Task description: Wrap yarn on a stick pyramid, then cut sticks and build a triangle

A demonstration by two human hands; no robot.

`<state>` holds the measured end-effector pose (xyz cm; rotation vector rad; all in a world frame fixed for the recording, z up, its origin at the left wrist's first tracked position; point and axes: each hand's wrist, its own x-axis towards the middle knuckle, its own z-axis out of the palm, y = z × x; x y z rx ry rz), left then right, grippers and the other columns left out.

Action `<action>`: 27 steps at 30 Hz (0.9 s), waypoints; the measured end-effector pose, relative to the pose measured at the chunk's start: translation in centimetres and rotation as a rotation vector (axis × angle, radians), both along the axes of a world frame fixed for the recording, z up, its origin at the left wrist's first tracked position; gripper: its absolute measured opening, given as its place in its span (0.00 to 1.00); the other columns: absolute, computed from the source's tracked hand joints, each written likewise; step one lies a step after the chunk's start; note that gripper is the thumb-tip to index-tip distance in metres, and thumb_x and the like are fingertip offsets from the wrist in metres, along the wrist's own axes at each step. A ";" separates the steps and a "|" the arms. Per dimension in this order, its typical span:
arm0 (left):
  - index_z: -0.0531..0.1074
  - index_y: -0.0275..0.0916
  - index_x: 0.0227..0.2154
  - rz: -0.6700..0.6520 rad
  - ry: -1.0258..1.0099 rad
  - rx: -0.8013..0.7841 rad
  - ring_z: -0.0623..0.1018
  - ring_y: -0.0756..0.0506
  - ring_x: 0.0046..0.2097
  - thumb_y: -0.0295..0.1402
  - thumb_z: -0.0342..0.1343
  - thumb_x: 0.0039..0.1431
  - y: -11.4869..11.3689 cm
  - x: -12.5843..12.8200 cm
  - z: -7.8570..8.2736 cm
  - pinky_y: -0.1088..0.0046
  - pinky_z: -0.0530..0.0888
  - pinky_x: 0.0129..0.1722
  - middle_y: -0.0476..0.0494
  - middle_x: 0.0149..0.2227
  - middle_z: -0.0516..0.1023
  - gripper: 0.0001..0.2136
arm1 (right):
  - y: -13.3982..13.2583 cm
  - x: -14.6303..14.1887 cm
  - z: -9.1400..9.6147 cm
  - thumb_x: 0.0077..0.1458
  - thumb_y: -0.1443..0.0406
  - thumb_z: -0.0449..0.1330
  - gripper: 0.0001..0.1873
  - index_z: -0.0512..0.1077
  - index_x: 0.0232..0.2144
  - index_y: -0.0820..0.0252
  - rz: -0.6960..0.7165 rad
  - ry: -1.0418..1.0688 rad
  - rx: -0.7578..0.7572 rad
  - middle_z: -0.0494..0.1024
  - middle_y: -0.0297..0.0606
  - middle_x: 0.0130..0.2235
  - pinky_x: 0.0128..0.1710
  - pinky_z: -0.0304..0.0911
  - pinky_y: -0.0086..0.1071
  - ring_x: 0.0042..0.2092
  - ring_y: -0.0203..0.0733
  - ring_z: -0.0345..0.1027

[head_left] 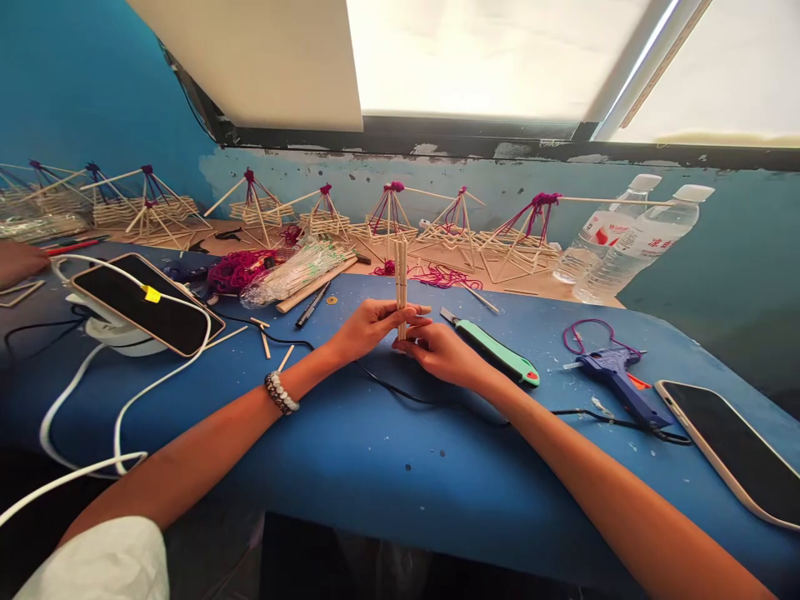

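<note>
My left hand [368, 327] and my right hand [437, 350] meet above a blue tabletop [350, 467]. Together they pinch a small bundle of thin wooden sticks [401, 287], which stands upright with its top rising above my fingers. My left wrist wears a beaded bracelet [281, 393]. A mint-green utility knife [497, 354] lies just right of my right hand, not touching it. A thin black cable [425, 398] runs across the table under my wrists.
Several stick pyramids bound with magenta yarn [387, 221] line the back of the table, beside plastic water bottles [637, 237]. A blue glue gun [616, 383] and a phone [731, 450] lie right; another phone [147, 304] with a white cable lies left. Another person's hand [18, 260] enters at far left.
</note>
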<state>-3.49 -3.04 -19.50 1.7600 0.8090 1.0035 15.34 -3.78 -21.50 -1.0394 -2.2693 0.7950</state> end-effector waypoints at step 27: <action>0.81 0.32 0.46 0.032 -0.221 -0.096 0.87 0.35 0.46 0.55 0.63 0.61 0.8 -1.5 1.2 0.56 0.82 0.49 0.29 0.49 0.85 0.28 | -0.6 -0.5 0.1 0.66 0.54 0.55 0.20 0.81 0.35 0.59 0.011 0.085 0.005 0.77 0.36 0.27 0.29 0.56 0.32 0.28 0.39 0.65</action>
